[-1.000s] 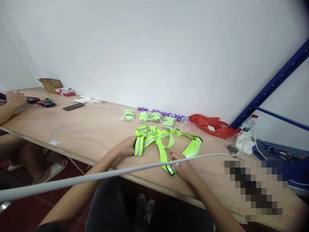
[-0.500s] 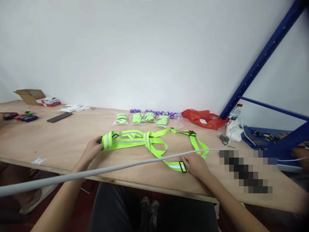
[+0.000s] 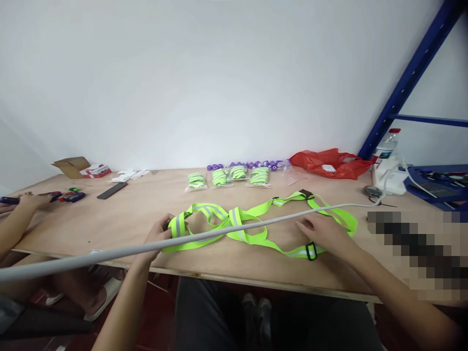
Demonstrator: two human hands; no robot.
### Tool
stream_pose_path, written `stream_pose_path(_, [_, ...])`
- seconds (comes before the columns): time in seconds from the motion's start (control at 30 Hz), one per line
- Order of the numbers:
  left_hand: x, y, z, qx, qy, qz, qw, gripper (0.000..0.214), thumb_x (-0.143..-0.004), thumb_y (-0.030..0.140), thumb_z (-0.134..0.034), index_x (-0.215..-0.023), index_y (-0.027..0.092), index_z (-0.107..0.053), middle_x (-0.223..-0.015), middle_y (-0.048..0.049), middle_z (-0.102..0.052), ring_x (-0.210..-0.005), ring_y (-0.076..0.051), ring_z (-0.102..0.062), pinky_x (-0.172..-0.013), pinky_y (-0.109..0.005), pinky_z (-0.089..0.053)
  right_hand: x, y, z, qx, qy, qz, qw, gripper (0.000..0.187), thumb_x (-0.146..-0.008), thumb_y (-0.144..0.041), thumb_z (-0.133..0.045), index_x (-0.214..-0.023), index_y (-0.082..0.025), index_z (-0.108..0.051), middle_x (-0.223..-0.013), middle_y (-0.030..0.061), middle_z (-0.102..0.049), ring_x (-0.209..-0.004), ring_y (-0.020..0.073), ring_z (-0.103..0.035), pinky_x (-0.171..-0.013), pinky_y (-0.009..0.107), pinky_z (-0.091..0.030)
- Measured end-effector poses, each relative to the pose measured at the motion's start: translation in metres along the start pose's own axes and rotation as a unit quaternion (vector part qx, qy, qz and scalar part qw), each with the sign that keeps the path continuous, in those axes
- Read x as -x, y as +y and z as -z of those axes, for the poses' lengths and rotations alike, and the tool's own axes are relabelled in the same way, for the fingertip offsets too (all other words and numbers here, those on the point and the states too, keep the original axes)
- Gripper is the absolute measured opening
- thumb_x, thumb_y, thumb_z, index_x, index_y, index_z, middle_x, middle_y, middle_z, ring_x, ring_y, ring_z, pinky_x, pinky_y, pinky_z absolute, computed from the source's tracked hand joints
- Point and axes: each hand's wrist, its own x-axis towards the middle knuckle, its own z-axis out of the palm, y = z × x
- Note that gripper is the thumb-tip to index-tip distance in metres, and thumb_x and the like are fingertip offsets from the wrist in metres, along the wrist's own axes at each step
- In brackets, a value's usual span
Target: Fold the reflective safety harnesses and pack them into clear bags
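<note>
Fluorescent yellow-green webbing with grey reflective stripes forms a harness (image 3: 234, 217), spread in loops along the front of the wooden table (image 3: 120, 219), between and under the person's hands. The left hand (image 3: 159, 231) is closed on the loop at its left end; those fingertips are hidden behind the band. The right hand (image 3: 325, 230) lies over the right-hand portion, beside a black adjuster (image 3: 311, 251), fingers loosely bent. Whether they pinch any strap cannot be told, as the palm side is out of sight. A grey cable (image 3: 204, 235) crosses in front, covering part of the webbing and the left wrist. Pixelation obscures a dark object (image 3: 417, 248) at right. A co-worker's hand (image 3: 34, 201) shows at far left, the arm cut off by the edge.
</note>
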Motion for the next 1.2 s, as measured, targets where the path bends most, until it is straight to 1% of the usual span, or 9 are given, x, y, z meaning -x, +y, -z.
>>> stream_pose_path(0.17, [0.014,0.026,-0.025,-0.151,-0.116,-0.095,0.977,0.008,-0.072,0.024,-0.052,-0.080,0.022,-0.050,-0.076,0.0014,-0.056,-0.070,-0.018,-0.052,-0.064,-0.027,-0.041,-0.023,-0.075,0.015,-0.129,0.041,0.165,0.977,0.019,-0.093,-0.023,-0.052,-0.100,-0.021,-0.070,-0.101,0.0083,-0.075,-0.094,0.0240,-0.069,-0.084,0.034,-0.052])
stream_pose_path(0.3, [0.024,0.041,-0.043,-0.240,-0.175,-0.138,0.945,0.020,-0.073,0.016,-0.048,-0.089,0.024,-0.057,-0.086,-0.0022,-0.065,-0.076,-0.022,-0.059,-0.069,-0.031,-0.045,-0.039,-0.140,0.017,-0.185,-0.007,0.330,0.925,0.050,-0.091,-0.014,-0.056,-0.140,-0.020,-0.054,-0.141,0.0110,-0.062,-0.128,0.0248,-0.058,-0.104,0.040,-0.048])
stream_pose_path(0.4, [0.028,0.049,-0.049,-0.233,-0.206,-0.185,0.932,0.033,-0.073,0.013,-0.049,-0.099,0.026,-0.065,-0.104,-0.0060,-0.071,-0.095,-0.027,-0.066,-0.085,-0.035,-0.050,-0.045,-0.174,0.012,-0.159,-0.043,0.407,0.898,0.052,-0.090,-0.012,-0.058,-0.141,-0.023,-0.052,-0.148,0.0113,-0.057,-0.130,0.0266,-0.056,-0.107,0.045,-0.044])
stream_pose_path(0.47, [0.030,0.051,-0.046,-0.203,-0.212,-0.197,0.935,0.038,-0.076,0.015,-0.051,-0.107,0.027,-0.068,-0.114,-0.0062,-0.073,-0.105,-0.029,-0.066,-0.093,-0.038,-0.050,-0.047,-0.186,0.008,-0.144,-0.079,0.422,0.891,0.039,-0.092,-0.010,-0.057,-0.129,-0.022,-0.059,-0.133,0.0107,-0.067,-0.115,0.0247,-0.062,-0.098,0.042,-0.047])
stream_pose_path(0.6, [0.032,0.050,-0.035,-0.140,-0.145,-0.170,0.965,0.033,-0.080,0.022,-0.056,-0.110,0.025,-0.071,-0.110,-0.0061,-0.075,-0.101,-0.030,-0.069,-0.090,-0.039,-0.053,-0.049,-0.187,0.001,-0.120,-0.113,0.399,0.902,0.010,-0.091,-0.012,-0.061,-0.094,-0.020,-0.066,-0.091,0.0036,-0.071,-0.081,0.0189,-0.062,-0.076,0.031,-0.044])
stream_pose_path(0.77, [0.033,0.039,-0.032,0.027,0.033,-0.124,0.991,0.024,-0.081,0.037,-0.070,-0.099,0.020,-0.069,-0.108,-0.0100,-0.075,-0.103,-0.032,-0.069,-0.091,-0.041,-0.054,-0.045,-0.174,-0.012,-0.127,-0.070,0.360,0.922,0.014,-0.086,-0.023,-0.067,-0.074,-0.020,-0.061,-0.079,0.0012,-0.064,-0.070,0.0168,-0.053,-0.067,0.030,-0.038])
stream_pose_path(0.9, [0.034,0.022,-0.037,0.096,0.008,-0.062,0.993,0.041,-0.076,0.047,-0.080,-0.105,0.020,-0.070,-0.114,-0.0101,-0.073,-0.109,-0.033,-0.066,-0.092,-0.041,-0.055,-0.043,-0.165,-0.018,-0.161,0.027,0.359,0.919,0.011,-0.079,-0.018,-0.067,-0.069,-0.020,-0.062,-0.095,0.0094,-0.070,-0.089,0.0229,-0.060,-0.078,0.035,-0.046])
stream_pose_path(1.07, [0.037,0.009,-0.048,0.213,0.005,-0.016,0.977,0.050,-0.069,0.054,-0.083,-0.103,0.018,-0.073,-0.110,-0.0119,-0.074,-0.108,-0.035,-0.066,-0.094,-0.044,-0.054,-0.040,-0.153,-0.016,-0.250,0.091,0.418,0.869,0.015,-0.074,-0.010,-0.056,-0.079,-0.022,-0.065,-0.125,0.0122,-0.070,-0.126,0.0276,-0.058,-0.102,0.045,-0.046])
stream_pose_path(1.2, [0.033,0.013,-0.053,0.340,0.004,-0.024,0.940,0.042,-0.073,0.050,-0.079,-0.099,0.018,-0.072,-0.109,-0.0117,-0.073,-0.107,-0.035,-0.067,-0.089,-0.044,-0.056,-0.035,-0.149,-0.016,-0.239,0.096,0.444,0.858,0.019,-0.069,-0.010,-0.055,-0.081,-0.022,-0.064,-0.118,0.0123,-0.071,-0.115,0.0278,-0.060,-0.096,0.044,-0.046])
